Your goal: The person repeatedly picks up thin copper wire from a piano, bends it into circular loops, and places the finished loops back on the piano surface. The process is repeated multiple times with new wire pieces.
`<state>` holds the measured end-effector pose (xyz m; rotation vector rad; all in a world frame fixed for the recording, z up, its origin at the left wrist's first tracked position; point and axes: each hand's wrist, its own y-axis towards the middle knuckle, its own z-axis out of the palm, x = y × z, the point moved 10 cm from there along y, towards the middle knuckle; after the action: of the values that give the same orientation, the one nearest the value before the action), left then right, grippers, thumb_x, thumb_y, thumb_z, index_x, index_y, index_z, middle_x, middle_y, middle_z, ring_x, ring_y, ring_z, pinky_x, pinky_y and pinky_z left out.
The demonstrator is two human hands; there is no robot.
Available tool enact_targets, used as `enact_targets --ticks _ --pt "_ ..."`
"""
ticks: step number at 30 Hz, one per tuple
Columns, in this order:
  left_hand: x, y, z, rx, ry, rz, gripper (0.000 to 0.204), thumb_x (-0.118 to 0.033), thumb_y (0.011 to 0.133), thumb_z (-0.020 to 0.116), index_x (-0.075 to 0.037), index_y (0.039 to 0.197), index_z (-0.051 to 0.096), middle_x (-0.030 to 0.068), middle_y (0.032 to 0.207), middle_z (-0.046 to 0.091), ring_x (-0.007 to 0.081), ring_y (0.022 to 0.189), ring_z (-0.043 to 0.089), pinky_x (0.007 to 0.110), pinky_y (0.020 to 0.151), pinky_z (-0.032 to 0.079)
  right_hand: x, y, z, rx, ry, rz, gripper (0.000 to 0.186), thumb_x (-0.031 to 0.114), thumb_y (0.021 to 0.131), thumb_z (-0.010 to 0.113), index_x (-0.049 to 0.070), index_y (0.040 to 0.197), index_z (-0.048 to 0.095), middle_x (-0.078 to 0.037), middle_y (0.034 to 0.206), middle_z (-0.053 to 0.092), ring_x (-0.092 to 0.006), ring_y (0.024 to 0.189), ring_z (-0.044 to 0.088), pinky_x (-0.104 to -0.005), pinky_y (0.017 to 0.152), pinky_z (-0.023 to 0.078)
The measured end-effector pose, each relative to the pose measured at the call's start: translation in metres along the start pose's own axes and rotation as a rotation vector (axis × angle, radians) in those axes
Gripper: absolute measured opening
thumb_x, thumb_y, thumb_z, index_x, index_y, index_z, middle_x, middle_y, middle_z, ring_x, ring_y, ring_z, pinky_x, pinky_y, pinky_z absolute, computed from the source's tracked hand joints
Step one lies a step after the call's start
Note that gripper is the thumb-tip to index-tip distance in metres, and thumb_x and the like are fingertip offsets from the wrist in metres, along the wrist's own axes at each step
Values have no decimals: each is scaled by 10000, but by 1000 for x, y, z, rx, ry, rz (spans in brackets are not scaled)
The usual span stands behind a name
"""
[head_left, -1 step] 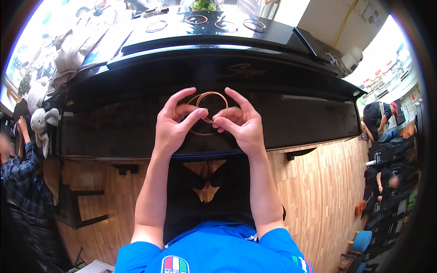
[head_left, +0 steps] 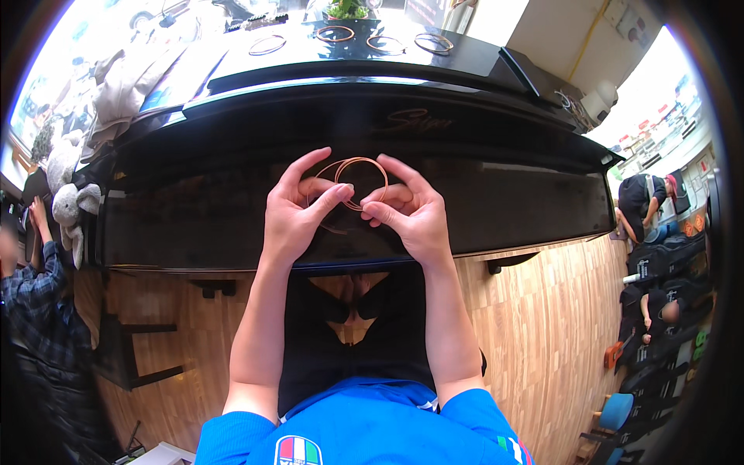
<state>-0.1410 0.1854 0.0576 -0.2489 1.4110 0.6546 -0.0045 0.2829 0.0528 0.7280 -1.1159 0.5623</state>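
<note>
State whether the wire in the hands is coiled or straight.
Coiled: the wire forms overlapping loops between the left hand and right hand, the leftmost spreading looser.

head-worn fisheye | faces down | near: left hand (head_left: 290,222), right hand (head_left: 421,222)

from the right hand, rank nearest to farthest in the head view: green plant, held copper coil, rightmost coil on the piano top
From the right hand:
1. Held copper coil: touching it, toward its left
2. Rightmost coil: ahead, on the piano top
3. Green plant: farther back, at the top edge
</note>
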Motion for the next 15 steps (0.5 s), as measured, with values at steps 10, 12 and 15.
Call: enact_targets --ticks 10,12,15 --pt "6 3 -3 -23 -16 64 162 -42 868 738 27 987 652 62 918 688 133 797 692 239 715 567 -7 0 2 54 -44 -16 181 60 905 700 -6 1071 665 -103 921 715 -152 824 702 -262 707 574" --pt "5 2 -2 -22 -16 39 165 -50 874 734 26 995 651 59 913 686 127 789 687 232 701 558 -6 1 1 46 -7 -22 175 86 925 682 -9 1071 663 -114 926 719 -150 817 701 -262 702 574" --pt "5 2 -1 -11 -9 11 205 -71 889 723 26 1053 648 62 895 695 121 786 682 234 701 547 -5 3 -2 13 -19 -28 180 127 951 655 -10 1068 663 -124 920 724 -140 766 690 -253 671 566"
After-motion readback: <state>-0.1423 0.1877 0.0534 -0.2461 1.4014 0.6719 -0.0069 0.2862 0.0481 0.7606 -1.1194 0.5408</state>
